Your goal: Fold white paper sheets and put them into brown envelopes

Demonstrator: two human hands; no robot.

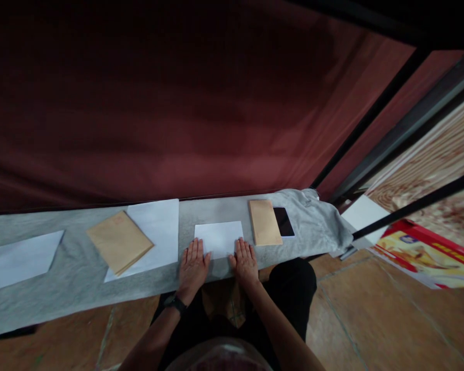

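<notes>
A white sheet of paper (218,238), smaller than the other sheets and perhaps folded, lies flat in front of me on the grey cloth. My left hand (194,265) rests palm down at its left near corner, fingers stretched out. At the right near corner lies my right hand (245,262), also flat with its fingers extended. Just to the right is a stack of brown envelopes (265,222), apart from my right hand. Another stack of brown envelopes (119,242) sits at an angle to the left, partly covering larger white paper (162,232).
A dark-screened phone (283,221) lies beside the right envelopes. More white paper (21,260) is at the far left of the cloth-covered bench (77,293). A dark red curtain (216,129) hangs behind. A red and yellow box (429,255) stands low at the right, near black metal bars (375,108).
</notes>
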